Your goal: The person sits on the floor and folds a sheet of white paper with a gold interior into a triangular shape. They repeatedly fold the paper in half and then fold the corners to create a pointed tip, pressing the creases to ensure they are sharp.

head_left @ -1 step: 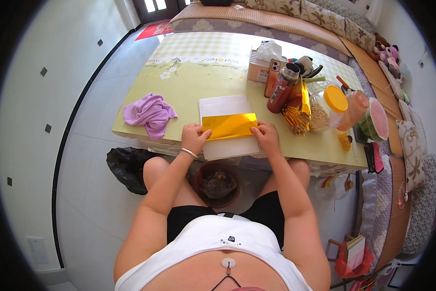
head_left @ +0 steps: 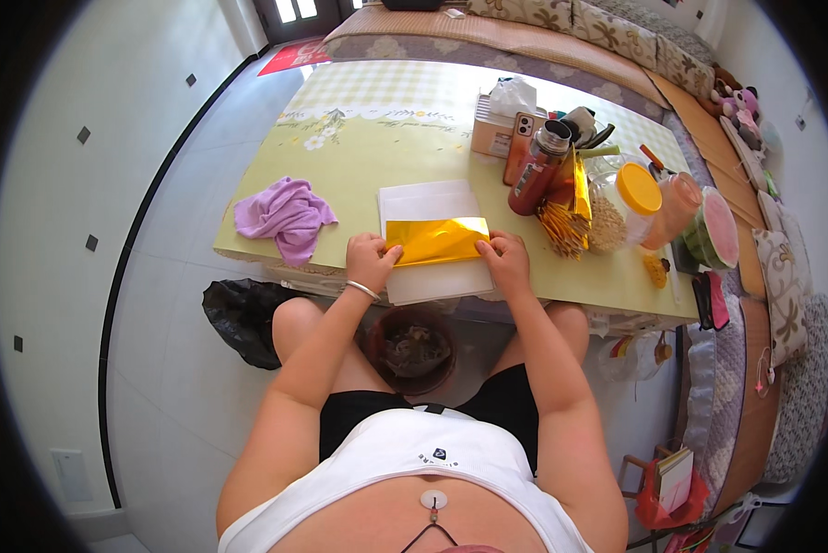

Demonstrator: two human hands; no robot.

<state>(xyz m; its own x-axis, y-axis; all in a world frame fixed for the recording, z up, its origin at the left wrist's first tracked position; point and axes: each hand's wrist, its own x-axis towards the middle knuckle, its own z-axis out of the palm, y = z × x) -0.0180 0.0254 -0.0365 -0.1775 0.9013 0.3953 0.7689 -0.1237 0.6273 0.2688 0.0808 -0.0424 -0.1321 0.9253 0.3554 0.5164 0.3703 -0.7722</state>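
Observation:
A shiny gold foil paper sheet (head_left: 437, 240) stretches between my two hands above a white sheet or board (head_left: 428, 199) at the table's near edge. My left hand (head_left: 371, 262), with a bangle at its wrist, pinches the foil's left end between thumb and fingers. At its right end my right hand (head_left: 504, 262) grips it the same way. The foil's surface is slightly bowed and catches the light. A crumpled lilac cloth (head_left: 285, 219) lies to the left of my hands.
On the table (head_left: 377, 147), to the right, stand a red flask (head_left: 536, 175), a phone (head_left: 519, 147), a tissue box (head_left: 492, 129), folded gold paper (head_left: 566, 226), and a yellow-lidded jar (head_left: 637, 189). Below the edge are a bin (head_left: 412, 346) and a black bag (head_left: 239, 318).
The gold foil bows a little more and its upper edge now curves. My hands have barely shifted.

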